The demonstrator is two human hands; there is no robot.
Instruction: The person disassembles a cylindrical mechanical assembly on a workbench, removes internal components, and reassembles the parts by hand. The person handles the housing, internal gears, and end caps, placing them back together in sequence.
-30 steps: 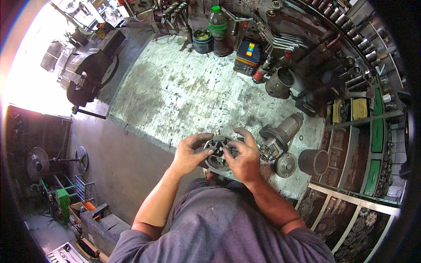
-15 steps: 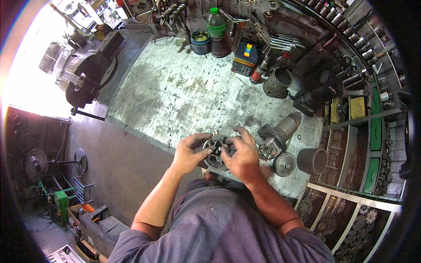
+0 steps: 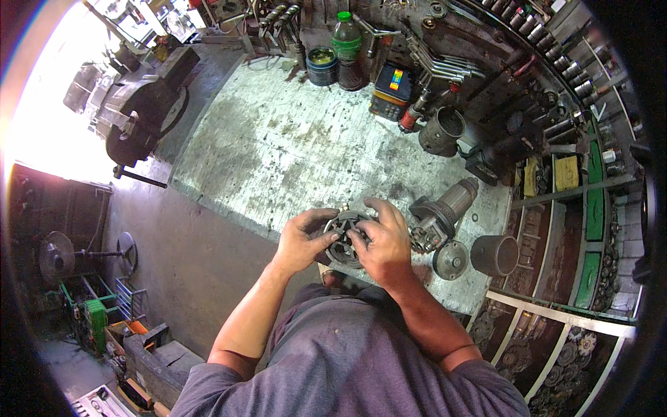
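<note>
A round, dark metal motor part (image 3: 342,258), which looks like a brush holder with an open middle, is held up at the bench's near edge. My left hand (image 3: 300,240) grips its left side, fingers curled behind the rim and thumb over the front. My right hand (image 3: 384,243) has its thumb and a finger pressed at the middle of the part, with another finger raised and bent above. Whatever small piece those fingertips may pinch is hidden. Right of my right hand lies a motor armature with its drive housing (image 3: 445,212). Beside it is a round metal end cover (image 3: 451,260).
An open metal cylinder (image 3: 494,255) stands at the bench's right edge, another (image 3: 442,132) farther back. A black box (image 3: 390,90), a green-capped bottle (image 3: 347,48) and a blue tin (image 3: 321,66) line the back. A vise (image 3: 139,115) is at left; partitioned shelving (image 3: 563,320) at right.
Both hands stay around the part at nearly the same place. My right thumb and fingers have shifted slightly over its middle. The bench items have not moved.
</note>
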